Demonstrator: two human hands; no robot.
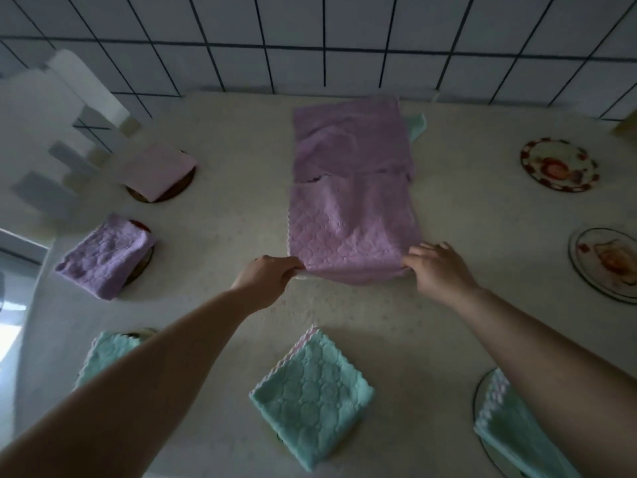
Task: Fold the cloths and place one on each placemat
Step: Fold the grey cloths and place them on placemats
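Observation:
A purple cloth [351,222] lies folded in the middle of the table. My left hand [267,276] pinches its near left corner, and my right hand [436,270] grips its near right corner. Behind it lies another purple cloth [351,136] spread flat, with a green cloth [417,125] peeking out at its right. Folded cloths rest on round placemats: a pink one [158,170], a purple one [107,255], and green ones at the near left [110,353], near middle [312,395] and near right [510,429]. Two round placemats [558,163] [606,262] on the right are bare.
The table [224,215] has a pale textured cover. A tiled wall [310,39] runs behind it. White chair backs [58,132] stand at the far left edge of the table.

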